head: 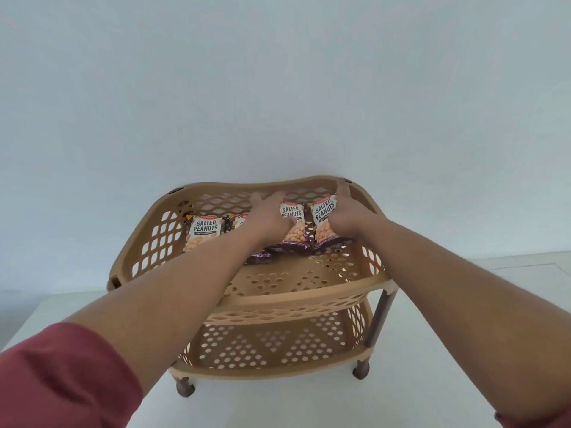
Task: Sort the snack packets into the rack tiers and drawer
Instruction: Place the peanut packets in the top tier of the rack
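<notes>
Two bare forearms reach forward from the bottom edge, a red sleeve (61, 375) on the left one, toward a tan plastic rack (278, 291) that stands on a white surface against a pale wall.

Largest is the rack: two perforated tiers show, an upper basket with lattice walls and a lower shelf under it. No drawer can be seen from this angle.

Four packets stand in a row along the back of the upper tier, leaning on its rear wall: a far-left packet (204, 231), a second packet (236, 225) mostly hidden by the left wrist, a third packet (293, 223), and a right packet (323, 223). All read "Salted Peanuts". The lower tier holds nothing visible.

Left hand (268, 216) lies flat with fingers straight, pressing across the second and third packets. Right hand (349, 214) cups the right packet, thumb on its face; its fingers rise to the basket rim.

Packets likely handle as light, soft foil pouches, slick and crinkly, prone to sliding or toppling. Pinching the crimped top or bottom seam, or the side edges, seems safest.
</notes>
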The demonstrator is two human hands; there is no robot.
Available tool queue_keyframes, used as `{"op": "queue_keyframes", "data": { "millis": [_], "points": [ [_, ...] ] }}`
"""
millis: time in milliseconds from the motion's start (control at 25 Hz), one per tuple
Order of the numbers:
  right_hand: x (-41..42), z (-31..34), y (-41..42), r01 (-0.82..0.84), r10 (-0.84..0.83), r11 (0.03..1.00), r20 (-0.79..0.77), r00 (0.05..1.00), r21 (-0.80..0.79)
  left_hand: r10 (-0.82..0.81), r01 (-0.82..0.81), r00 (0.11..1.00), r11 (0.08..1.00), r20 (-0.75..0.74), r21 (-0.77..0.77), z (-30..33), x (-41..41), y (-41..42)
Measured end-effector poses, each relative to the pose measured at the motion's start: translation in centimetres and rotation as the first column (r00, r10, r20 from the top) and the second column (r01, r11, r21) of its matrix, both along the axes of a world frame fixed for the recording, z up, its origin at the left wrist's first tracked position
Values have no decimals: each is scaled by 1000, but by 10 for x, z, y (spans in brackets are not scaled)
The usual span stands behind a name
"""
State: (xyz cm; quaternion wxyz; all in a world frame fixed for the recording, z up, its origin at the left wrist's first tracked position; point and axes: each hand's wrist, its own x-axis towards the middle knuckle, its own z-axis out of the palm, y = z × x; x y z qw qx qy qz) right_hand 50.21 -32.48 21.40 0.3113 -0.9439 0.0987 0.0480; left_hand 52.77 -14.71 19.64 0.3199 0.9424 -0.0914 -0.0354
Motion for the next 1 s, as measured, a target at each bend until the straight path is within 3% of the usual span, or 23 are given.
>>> {"op": "queue_keyframes", "data": {
  "millis": [160,240,360,520,640,800,880,1000],
  "points": [
    [0,-4,-1,-54,53,997,-21,998,-57,-63,7,989,919,131,394,-2,-1,3],
    [1,-7,-1,-76,73,992,-32,997,-98,-99,43,992,854,81,518,-5,2,5],
    [3,-11,-1,-94,87,990,-70,994,-105,-99,129,991,854,-86,505,-14,4,7],
    [7,-11,-4,-89,89,996,-66,994,7,-93,156,984,861,-152,484,-17,4,9],
    [5,-13,1,-86,80,982,-42,996,-165,-91,159,984,845,-155,510,-17,3,10],
    [1,-12,8,-106,144,896,57,988,-431,-73,149,984,842,-165,519,-16,1,13],
    [2,-12,8,-121,170,867,59,984,-483,-58,141,983,840,-172,524,-16,0,14],
    [7,-17,8,-202,201,876,-49,978,-438,-50,143,981,842,-188,521,-17,1,14]
  ]
}}
